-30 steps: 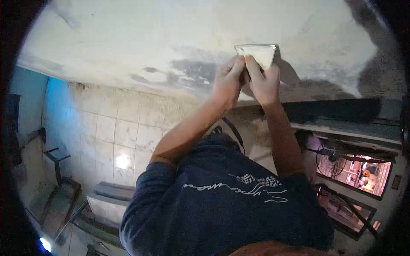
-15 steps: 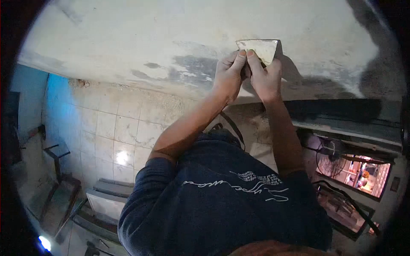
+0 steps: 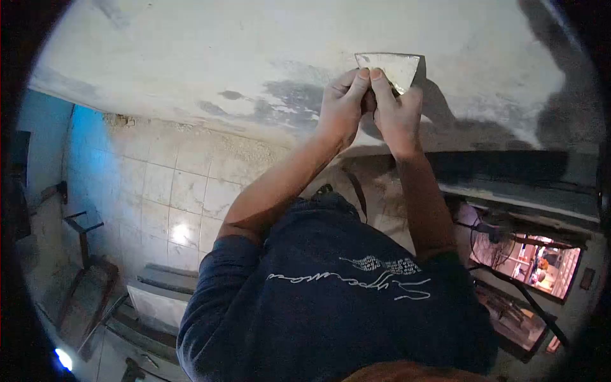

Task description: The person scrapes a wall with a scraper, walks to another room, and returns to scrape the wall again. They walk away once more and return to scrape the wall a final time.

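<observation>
A wide-bladed putty knife is held against the pale wall, its straight edge pointing up and its face coated with whitish residue. My left hand closes round the handle from the left, and my right hand grips from the right. Both thumbs press side by side on the base of the blade. The handle is mostly hidden by my fingers. Grey, worn patches mark the wall left of my hands, and a dark shadow falls to the right of the blade.
Dusty floor tiles with crumbs lie along the wall's foot. A dark ledge runs at the right, near a fan and a framed opening. Lower left are a wooden chair and grey furniture.
The putty knife and both my hands have slid slightly up the wall, a little to the right. Both hands keep their hold.
</observation>
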A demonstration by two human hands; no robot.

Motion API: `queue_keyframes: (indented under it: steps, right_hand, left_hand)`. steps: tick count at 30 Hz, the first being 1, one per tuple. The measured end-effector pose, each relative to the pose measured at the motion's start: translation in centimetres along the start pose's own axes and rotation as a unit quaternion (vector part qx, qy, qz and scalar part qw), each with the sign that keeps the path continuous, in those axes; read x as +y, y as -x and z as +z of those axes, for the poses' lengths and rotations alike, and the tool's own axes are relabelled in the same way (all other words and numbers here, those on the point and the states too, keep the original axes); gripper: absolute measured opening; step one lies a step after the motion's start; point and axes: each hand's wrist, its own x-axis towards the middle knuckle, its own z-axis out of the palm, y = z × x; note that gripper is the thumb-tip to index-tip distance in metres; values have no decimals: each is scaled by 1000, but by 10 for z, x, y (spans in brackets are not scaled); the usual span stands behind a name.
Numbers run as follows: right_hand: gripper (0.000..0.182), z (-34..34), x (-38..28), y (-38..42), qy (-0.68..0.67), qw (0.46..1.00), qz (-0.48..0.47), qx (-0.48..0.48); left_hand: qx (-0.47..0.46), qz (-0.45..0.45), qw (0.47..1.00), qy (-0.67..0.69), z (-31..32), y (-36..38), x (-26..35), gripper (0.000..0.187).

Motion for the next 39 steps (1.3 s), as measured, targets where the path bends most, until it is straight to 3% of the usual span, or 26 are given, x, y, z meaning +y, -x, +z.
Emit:
queue_keyframes:
  steps: [4,7,9,11,15,16,19,20,23,29,31,33,35,36,39]
  right_hand:
    - [23,-6,14,-2,-58,998,-11,26]
    - [23,-3,-10,-1,-12,1000,19,16]
    - [23,-7,-7,6,6,999,40,14]
    - [24,-9,-3,6,-55,997,43,21]
    - [26,-3,-13,-2,4,1000,5,-1]
    - [25,-7,-10,0,-14,998,56,-13]
    - [23,-14,2,14,-71,994,87,17]
    - [22,-16,10,16,-65,998,0,4]
    - [19,-19,24,18,-52,998,43,-9]
    - [19,-9,15,12,-55,997,58,-8]
    - [18,-19,22,15,-47,999,28,-1]
    - [19,-17,13,6,-77,997,-14,-16]
    - [21,-12,0,-1,-20,997,68,-41]
    - [20,-10,-4,-4,-12,997,33,-73]
    - [21,-19,2,1,9,998,43,-46]
  left_hand:
    - [10,-56,996,-71,13,5,-1,27]
    - [-13,12,999,-27,12,3,4,27]
    - [-9,-10,1000,4,12,8,-4,27]
    - [-15,-46,997,-56,10,5,-8,27]
    - [-33,-7,999,22,6,3,3,25]
    - [-21,-24,999,-18,3,2,-2,24]
    - [-8,-81,994,-72,2,8,-23,25]
    - [-17,-82,996,-38,-1,10,-32,25]
    - [-75,-96,992,11,-10,8,-39,25]
    - [-42,-71,997,0,-6,8,-26,27]
    - [-15,-19,999,-43,-4,7,-47,29]
    - [-5,-48,997,-62,3,6,-34,29]
    - [10,-2,1000,-21,2,4,-23,29]
    - [17,10,1000,-9,2,4,-17,29]
    - [-13,-19,1000,2,8,7,-22,27]
